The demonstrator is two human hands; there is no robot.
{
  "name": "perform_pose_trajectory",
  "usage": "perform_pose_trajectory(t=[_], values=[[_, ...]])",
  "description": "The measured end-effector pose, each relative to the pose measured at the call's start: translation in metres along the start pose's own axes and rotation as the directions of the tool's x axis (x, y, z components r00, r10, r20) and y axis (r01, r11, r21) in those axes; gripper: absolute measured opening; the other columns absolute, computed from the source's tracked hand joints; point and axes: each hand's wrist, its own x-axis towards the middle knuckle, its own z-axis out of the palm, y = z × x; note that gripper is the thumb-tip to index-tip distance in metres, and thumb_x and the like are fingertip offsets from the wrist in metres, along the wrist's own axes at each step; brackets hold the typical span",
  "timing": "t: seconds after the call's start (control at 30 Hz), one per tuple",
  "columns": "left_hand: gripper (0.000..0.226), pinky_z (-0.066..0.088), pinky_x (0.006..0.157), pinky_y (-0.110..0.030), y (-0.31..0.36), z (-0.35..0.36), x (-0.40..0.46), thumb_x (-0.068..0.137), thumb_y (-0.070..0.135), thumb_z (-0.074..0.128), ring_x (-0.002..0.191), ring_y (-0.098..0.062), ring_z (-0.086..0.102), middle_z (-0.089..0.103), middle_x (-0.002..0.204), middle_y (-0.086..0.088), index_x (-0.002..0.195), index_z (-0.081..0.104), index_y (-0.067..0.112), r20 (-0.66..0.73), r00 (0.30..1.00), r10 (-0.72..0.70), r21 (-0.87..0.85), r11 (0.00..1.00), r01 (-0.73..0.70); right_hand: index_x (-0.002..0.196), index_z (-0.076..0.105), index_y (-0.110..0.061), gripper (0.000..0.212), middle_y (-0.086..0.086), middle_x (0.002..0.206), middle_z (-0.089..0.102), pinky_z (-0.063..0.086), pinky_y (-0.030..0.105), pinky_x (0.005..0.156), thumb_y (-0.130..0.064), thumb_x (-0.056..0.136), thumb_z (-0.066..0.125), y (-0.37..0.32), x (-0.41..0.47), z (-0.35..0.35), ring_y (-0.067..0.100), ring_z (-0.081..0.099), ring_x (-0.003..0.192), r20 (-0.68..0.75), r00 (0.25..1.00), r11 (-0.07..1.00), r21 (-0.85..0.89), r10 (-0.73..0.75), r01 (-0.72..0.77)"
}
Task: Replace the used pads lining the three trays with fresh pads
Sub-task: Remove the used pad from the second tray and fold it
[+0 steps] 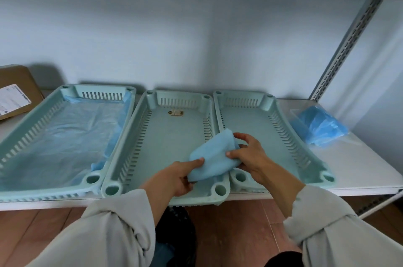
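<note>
While the three pale green slotted trays sit side by side along the front of the white shelf (359, 164), I read the layout from the left: a brown cardboard box (15, 90) lies at the far end, out of the work. Next comes the left tray (28, 133), already lined with a thin blue pad (72, 133) whose edges ride up the right wall, so I judge that one done. The middle tray (174, 136) is bare, with only a small tan mark near its far end. Over its near right corner my left hand (176, 181) pinches the lower edge of a folded blue pad (212, 157), thumb on top, while my right hand (246, 155) grips the upper right side with curled fingers; holding opposite edges like this suits pulling the folds apart. It looks soft, matte and still thickly folded. The right tray (283, 131) is bare too. Just beyond it a clear bag of blue pads (318, 127) lies within easy reach, presumably the fresh supply.
</note>
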Motion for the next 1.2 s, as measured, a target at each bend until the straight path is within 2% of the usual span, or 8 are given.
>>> perform_pose_trajectory(t=[0.17,0.37,0.5,0.67,0.87,1.0,1.1,1.2], values=[[0.028,0.051,0.071,-0.031,0.025,-0.016,-0.017,0.079,0.016,0.072,0.081,-0.021,0.061,0.065,0.092,-0.01,0.102,0.058,0.007,0.154,0.985,0.072,-0.205,0.978,-0.039,0.128,0.051,-0.014,0.062,0.015,0.12,0.056,0.054,0.038,0.075,0.015,0.074,0.056,-0.007,-0.006,-0.005,0.03,0.055,0.104,0.34,0.935,0.986,0.088,0.102,-0.139],[0.042,0.054,0.086,-0.04,0.044,-0.03,-0.053,0.085,-0.001,0.062,0.1,-0.029,0.062,0.063,0.12,-0.016,0.125,0.053,0.003,0.319,0.896,0.31,0.145,0.918,-0.369,0.113,0.063,-0.009,0.038,0.007,0.104,0.069,0.055,0.03,0.07,-0.024,0.08,0.071,-0.018,-0.018,-0.01,0.02,0.066,0.09,0.371,0.924,0.969,0.179,0.095,-0.172],[0.042,0.057,0.083,-0.038,0.049,-0.04,-0.073,0.085,0.001,0.062,0.101,-0.028,0.064,0.064,0.122,-0.015,0.126,0.055,0.01,0.408,0.849,0.337,0.196,0.875,-0.442,0.111,0.063,-0.008,0.049,0.008,0.1,0.071,0.057,0.027,0.064,-0.036,0.071,0.07,-0.037,-0.031,-0.011,0.019,0.069,0.086,0.492,0.869,0.998,-0.017,0.057,-0.056],[0.046,0.055,0.089,-0.038,0.047,-0.057,-0.089,0.083,0.006,0.066,0.106,-0.03,0.063,0.063,0.125,-0.017,0.128,0.056,0.007,0.498,0.844,0.2,0.387,0.819,-0.423,0.109,0.065,-0.007,0.025,0.014,0.107,0.071,0.058,0.03,0.076,-0.019,0.087,0.066,-0.051,-0.046,0.015,0.024,0.069,0.095,0.658,0.746,0.963,-0.253,0.105,0.088],[0.031,0.057,0.084,-0.035,0.022,-0.101,-0.101,0.091,0.003,0.054,0.089,-0.021,0.069,0.067,0.113,-0.015,0.122,0.057,0.004,0.397,0.918,0.007,0.571,0.781,-0.253,0.081,0.069,-0.01,0.011,0.005,0.081,0.071,0.057,0.029,0.073,-0.02,0.082,0.073,-0.029,-0.069,0.072,0.016,0.067,0.077,0.654,0.738,0.821,-0.506,0.165,0.264],[0.015,0.059,0.066,-0.029,-0.007,-0.128,-0.104,0.093,0.014,0.056,0.064,-0.011,0.071,0.073,0.082,-0.002,0.108,0.06,0.011,0.17,0.96,-0.225,0.873,0.487,-0.04,0.102,0.068,-0.001,0.028,0.013,0.099,0.07,0.054,0.036,0.089,-0.02,0.082,0.073,-0.002,-0.086,0.109,0.019,0.064,0.091,0.664,0.718,0.713,-0.606,0.21,0.352],[0.028,0.056,0.076,-0.029,-0.026,-0.141,-0.099,0.098,0.024,0.048,0.089,-0.022,0.071,0.071,0.102,-0.01,0.114,0.057,0.004,0.027,0.965,-0.26,0.961,0.271,0.046,0.095,0.066,-0.005,0.016,0.006,0.093,0.063,0.051,0.034,0.085,-0.017,0.085,0.068,0.022,-0.091,0.123,0.018,0.059,0.091,0.65,0.73,0.646,-0.653,0.211,0.395],[0.033,0.054,0.08,-0.029,-0.039,-0.15,-0.087,0.099,0.02,0.039,0.095,-0.022,0.069,0.068,0.117,-0.012,0.122,0.055,0.001,-0.049,0.992,-0.119,0.96,0.27,0.08,0.078,0.059,-0.013,0.01,0.001,0.082,0.057,0.044,0.024,0.063,-0.014,0.086,0.063,0.047,-0.086,0.129,0.018,0.055,0.086,0.569,0.806,0.6,-0.705,0.162,0.377]])
